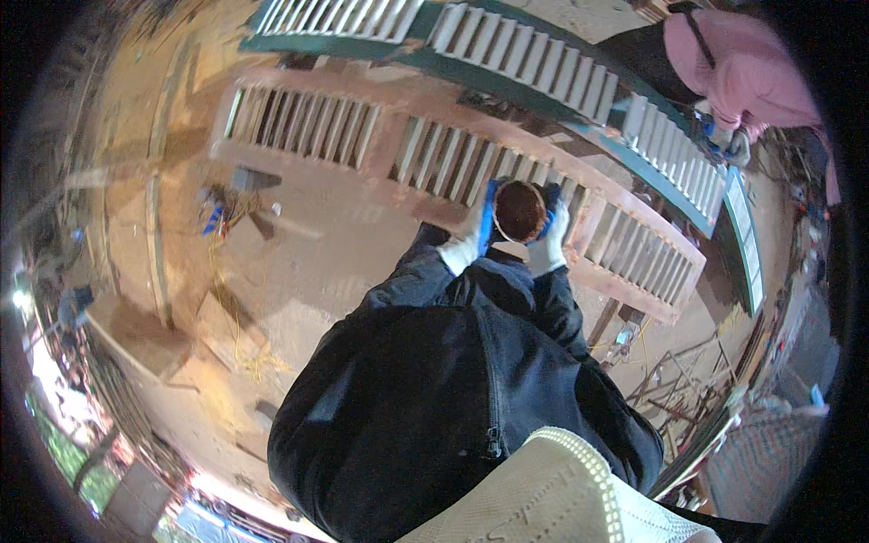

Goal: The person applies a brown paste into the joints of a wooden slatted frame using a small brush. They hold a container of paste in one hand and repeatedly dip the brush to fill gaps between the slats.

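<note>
My left hand (473,235) and my right hand (551,233) grip a round container (520,212) from opposite sides. Both hands wear white gloves with blue palms. The container's mouth faces up toward me, with a pale rim and a dark reddish-brown inside; whether that is liquid or a stained bottom, I cannot tell. It is held just in front of my body, over the near edge of a pinkish-brown louvred shutter panel (375,149). The panel's slats run in several framed sections, and the container hides some of them.
Beyond it lies a green-framed louvred panel (516,80) with white slats. A co-worker in a pink top (747,68) bends over its right end, gloved hands on it. Wooden boards (172,231), a yellow cord (258,362) and thin metal rods (679,385) lie around.
</note>
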Action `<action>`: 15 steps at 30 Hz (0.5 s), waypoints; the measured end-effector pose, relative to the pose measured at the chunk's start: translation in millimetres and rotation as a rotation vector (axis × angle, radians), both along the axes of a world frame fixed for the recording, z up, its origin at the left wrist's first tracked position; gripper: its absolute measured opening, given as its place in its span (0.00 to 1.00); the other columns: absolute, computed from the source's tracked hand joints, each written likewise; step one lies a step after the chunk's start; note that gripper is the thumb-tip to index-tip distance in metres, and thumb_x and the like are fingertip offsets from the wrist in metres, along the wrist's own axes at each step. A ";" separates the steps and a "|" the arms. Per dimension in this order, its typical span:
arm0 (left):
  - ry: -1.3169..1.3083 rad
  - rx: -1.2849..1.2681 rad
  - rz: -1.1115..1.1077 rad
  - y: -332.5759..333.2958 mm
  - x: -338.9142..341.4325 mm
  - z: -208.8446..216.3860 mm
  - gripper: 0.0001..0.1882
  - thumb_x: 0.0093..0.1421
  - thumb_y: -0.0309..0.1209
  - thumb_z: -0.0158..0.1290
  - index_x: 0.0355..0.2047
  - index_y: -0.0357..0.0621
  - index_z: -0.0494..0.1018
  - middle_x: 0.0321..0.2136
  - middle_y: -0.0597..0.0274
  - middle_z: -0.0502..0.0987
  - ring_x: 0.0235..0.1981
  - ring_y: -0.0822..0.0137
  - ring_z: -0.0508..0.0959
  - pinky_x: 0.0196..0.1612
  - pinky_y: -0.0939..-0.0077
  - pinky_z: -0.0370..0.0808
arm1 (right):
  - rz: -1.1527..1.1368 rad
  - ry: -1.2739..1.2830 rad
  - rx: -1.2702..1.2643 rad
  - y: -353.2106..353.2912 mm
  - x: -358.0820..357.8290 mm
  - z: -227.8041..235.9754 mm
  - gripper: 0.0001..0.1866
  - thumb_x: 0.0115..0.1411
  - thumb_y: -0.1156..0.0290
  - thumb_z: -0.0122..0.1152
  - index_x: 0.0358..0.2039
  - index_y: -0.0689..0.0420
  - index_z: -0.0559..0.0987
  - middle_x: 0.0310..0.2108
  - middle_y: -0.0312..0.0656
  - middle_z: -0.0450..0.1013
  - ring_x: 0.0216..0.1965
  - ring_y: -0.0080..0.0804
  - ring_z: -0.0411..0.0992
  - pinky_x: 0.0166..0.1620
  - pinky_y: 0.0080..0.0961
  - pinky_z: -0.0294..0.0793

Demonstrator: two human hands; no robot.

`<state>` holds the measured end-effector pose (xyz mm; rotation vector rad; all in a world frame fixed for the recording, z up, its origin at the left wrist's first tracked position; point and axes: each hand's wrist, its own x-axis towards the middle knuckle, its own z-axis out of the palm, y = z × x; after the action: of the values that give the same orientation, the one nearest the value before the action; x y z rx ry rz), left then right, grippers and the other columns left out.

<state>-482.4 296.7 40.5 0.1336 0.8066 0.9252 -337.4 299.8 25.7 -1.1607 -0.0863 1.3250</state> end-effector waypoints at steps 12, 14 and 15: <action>-0.100 0.245 -0.150 279.6 12.5 -50.3 0.23 0.70 0.47 0.46 0.58 0.47 0.67 0.54 0.55 0.74 0.51 0.56 0.77 0.48 0.51 0.81 | -0.216 -1.251 0.315 112.8 95.1 -37.7 0.14 0.69 0.56 0.55 0.43 0.53 0.74 0.39 0.40 0.76 0.43 0.34 0.76 0.50 0.33 0.75; 0.116 0.214 -0.120 318.4 -13.2 -78.2 0.25 0.72 0.48 0.41 0.57 0.41 0.69 0.53 0.53 0.76 0.48 0.57 0.80 0.50 0.54 0.80 | -0.329 -0.656 0.212 67.3 62.7 -5.1 0.13 0.68 0.57 0.55 0.42 0.53 0.74 0.38 0.41 0.76 0.42 0.34 0.76 0.49 0.35 0.77; 0.167 0.204 -0.106 338.4 -28.0 -91.6 0.26 0.72 0.49 0.41 0.57 0.41 0.68 0.53 0.53 0.76 0.47 0.56 0.80 0.50 0.54 0.80 | -0.401 -0.352 0.179 50.0 50.0 10.6 0.12 0.68 0.58 0.54 0.43 0.53 0.74 0.38 0.41 0.76 0.41 0.33 0.76 0.47 0.34 0.78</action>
<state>-510.4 635.1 -51.1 0.4320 0.8496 0.9027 -287.4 349.8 36.3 -1.1747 -0.2121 0.7385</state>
